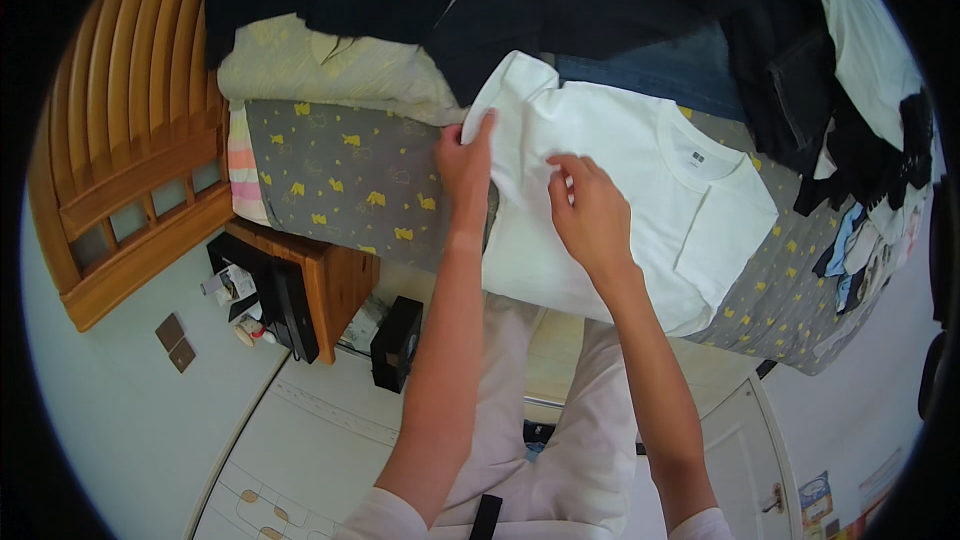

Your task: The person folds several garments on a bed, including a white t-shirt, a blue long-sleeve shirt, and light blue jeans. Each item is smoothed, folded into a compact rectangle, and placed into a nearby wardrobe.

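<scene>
A white short-sleeved T-shirt (pixel 600 120) lies on the bed in front of me, collar to the right and one side partly folded in. My left hand (pixel 466 165) has the raised left edge of the shirt between thumb and fingers. Over the middle of the shirt is my right hand (pixel 592 214), its fingers loosely curled with a small gap to the thumb and no cloth visibly pinched. Whether its fingertips touch the fabric is hard to tell. Beneath the shirt spreads a grey bed sheet (pixel 337 165) with yellow figures.
Dark garments (pixel 600 0) and blue jeans (pixel 652 64) lie beyond the shirt. A rolled pale yellow quilt (pixel 330 75) is at the left, near the wooden headboard (pixel 142 90). Small clothes (pixel 862 247) are heaped at right. A wooden nightstand (pixel 337 292) stands below the headboard.
</scene>
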### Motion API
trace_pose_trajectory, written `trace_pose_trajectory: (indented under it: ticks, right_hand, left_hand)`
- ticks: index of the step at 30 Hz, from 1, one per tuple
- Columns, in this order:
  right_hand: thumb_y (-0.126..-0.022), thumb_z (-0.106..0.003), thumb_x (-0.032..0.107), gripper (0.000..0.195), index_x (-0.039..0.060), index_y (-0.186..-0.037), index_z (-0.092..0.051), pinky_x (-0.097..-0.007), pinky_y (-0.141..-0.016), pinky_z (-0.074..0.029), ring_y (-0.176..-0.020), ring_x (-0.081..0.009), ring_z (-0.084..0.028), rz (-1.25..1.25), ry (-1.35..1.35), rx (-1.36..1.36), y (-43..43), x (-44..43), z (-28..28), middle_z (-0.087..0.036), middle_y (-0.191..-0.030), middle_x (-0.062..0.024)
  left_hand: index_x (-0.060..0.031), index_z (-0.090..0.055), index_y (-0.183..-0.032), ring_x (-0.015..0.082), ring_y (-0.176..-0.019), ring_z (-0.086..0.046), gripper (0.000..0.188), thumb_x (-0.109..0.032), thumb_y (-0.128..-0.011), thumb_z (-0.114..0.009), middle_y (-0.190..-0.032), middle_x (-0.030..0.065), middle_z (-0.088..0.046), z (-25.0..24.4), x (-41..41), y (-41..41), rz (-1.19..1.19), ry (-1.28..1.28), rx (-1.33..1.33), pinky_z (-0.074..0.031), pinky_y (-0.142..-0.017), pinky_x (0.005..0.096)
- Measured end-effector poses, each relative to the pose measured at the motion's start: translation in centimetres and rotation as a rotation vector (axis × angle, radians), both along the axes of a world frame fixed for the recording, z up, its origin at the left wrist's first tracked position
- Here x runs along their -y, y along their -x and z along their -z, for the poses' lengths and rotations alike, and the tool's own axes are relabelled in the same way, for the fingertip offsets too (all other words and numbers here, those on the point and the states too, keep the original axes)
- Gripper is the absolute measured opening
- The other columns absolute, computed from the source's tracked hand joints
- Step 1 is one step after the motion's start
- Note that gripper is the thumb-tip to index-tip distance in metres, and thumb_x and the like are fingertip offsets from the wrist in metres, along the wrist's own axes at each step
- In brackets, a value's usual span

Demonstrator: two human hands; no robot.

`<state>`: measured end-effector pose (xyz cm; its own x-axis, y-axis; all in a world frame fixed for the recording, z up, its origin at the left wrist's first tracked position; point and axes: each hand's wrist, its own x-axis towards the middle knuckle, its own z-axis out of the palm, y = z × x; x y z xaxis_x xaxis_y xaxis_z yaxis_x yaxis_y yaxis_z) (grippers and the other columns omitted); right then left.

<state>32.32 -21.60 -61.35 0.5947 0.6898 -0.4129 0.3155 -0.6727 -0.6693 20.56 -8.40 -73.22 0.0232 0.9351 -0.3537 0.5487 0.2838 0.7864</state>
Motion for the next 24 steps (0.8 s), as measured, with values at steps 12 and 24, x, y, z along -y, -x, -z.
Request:
trace_pose_trajectory:
  ticks: [12,24]
  right_hand:
    - [-0.096,-0.07,0.009,0.035,0.0054,-0.13,-0.071,-0.0471,-0.098,-0.056,-0.119,-0.0363,-0.066,-0.075,-0.185,0.322,1.1,-8.8,3.5,-0.071,-0.128,-0.0172]
    - [-0.091,-0.064,-0.002,0.037,0.0057,-0.127,-0.068,-0.0467,-0.09,-0.05,-0.107,-0.0361,-0.062,0.061,-0.179,0.164,7.8,3.0,3.5,-0.067,-0.117,-0.0149]
  left_hand:
    - [0.0029,-0.068,-0.113,0.0198,-0.087,-0.07,0.028,-0.022,-0.104,-0.076,-0.1,0.0129,-0.078,-0.9,0.8,8.4,-0.043,0.18,0.21,-0.054,-0.083,0.035]
    - [0.0028,-0.067,-0.132,0.0302,-0.1,-0.074,0.045,-0.035,-0.108,-0.073,-0.115,0.0196,-0.077,-1.0,-2.0,5.4,0.182,-0.199,-0.034,-0.058,-0.09,0.0428]
